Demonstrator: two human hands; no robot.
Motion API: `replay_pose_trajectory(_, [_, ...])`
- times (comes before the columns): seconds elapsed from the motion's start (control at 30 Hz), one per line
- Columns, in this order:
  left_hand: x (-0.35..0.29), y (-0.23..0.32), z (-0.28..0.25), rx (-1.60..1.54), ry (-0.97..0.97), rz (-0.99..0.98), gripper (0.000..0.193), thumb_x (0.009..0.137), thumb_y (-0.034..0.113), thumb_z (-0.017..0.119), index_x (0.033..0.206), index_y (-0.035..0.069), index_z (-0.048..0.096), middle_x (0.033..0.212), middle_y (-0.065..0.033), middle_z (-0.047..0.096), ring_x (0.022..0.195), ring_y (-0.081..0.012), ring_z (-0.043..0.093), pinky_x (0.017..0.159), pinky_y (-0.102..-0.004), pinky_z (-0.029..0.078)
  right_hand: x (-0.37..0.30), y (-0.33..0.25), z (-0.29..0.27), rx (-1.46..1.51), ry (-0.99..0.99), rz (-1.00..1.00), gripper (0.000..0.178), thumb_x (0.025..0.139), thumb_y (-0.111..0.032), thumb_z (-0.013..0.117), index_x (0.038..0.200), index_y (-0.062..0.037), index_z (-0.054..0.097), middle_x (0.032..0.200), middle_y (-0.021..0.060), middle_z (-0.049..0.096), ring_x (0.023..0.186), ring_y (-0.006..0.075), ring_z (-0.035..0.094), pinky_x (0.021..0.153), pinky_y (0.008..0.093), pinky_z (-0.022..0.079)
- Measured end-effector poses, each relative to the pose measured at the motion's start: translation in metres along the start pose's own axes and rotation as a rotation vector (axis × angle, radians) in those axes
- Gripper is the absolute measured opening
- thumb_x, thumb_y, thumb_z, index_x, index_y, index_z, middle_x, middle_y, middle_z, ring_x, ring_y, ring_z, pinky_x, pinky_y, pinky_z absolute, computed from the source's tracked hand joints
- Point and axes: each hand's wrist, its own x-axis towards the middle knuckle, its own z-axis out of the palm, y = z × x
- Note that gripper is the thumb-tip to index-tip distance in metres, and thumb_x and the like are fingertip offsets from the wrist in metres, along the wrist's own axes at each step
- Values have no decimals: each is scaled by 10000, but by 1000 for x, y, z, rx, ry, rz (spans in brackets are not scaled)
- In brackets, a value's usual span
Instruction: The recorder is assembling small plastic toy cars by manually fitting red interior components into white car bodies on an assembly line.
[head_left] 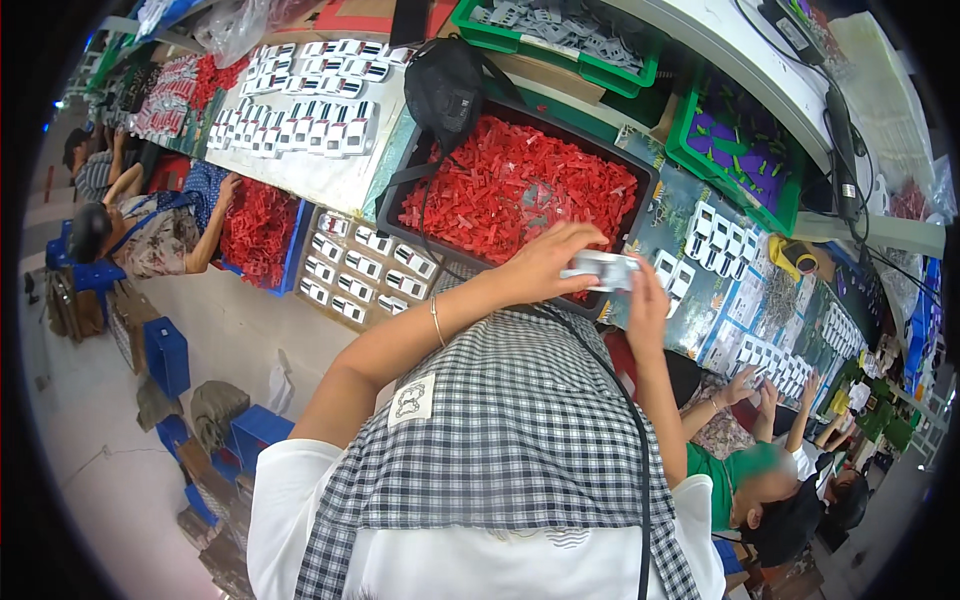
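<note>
In front of my chest, over the near right edge of a black tray [420, 238], I hold a white plastic toy vehicle body [604, 269] between both hands. The fingers of my left hand [553, 262] are closed on its left end. At its right end, my right hand [648, 298] grips it with thumb and fingers. Its details are partly covered and slightly blurred. Small red plastic parts [500, 185] fill the tray beneath. Just right of my right hand, similar white toy vehicle bodies [676, 275] lie on the green-blue table.
White vehicle bodies stand in rows on a board [385, 125] at far left and in a divided carton [330, 295]. Green bins hold grey parts [570, 35] and purple parts [735, 150]. A black bag [445, 90] lies behind the tray. Co-workers sit left and right.
</note>
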Motion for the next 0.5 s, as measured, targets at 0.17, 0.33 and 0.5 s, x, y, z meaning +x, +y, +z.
replay_pose_trajectory(0.17, [-53,-44,-8,-381,-202,-530,360,932,263,523,1192,13,521,839,-128,653,728,-247,637,721,-366,501,53,35,75,-55,-138,-109,234,925,-158,517,1093,-27,613,979,117,650,936,217,618,831,321,470])
replay_pose_trajectory(0.33, [-85,-54,-29,-760,162,-943,270,970,219,473,1106,9,574,858,-67,659,744,-132,628,664,-292,504,78,94,101,-897,-162,-268,176,822,-150,620,958,-38,635,935,159,636,939,336,606,841,403,474])
replay_pose_trajectory(0.5, [-89,-43,-51,-1118,446,-1039,257,978,201,450,1131,25,556,941,-78,657,760,-142,632,646,-281,528,75,65,91,-508,-124,-58,127,814,-146,628,895,-53,660,910,137,642,913,281,623,789,354,490])
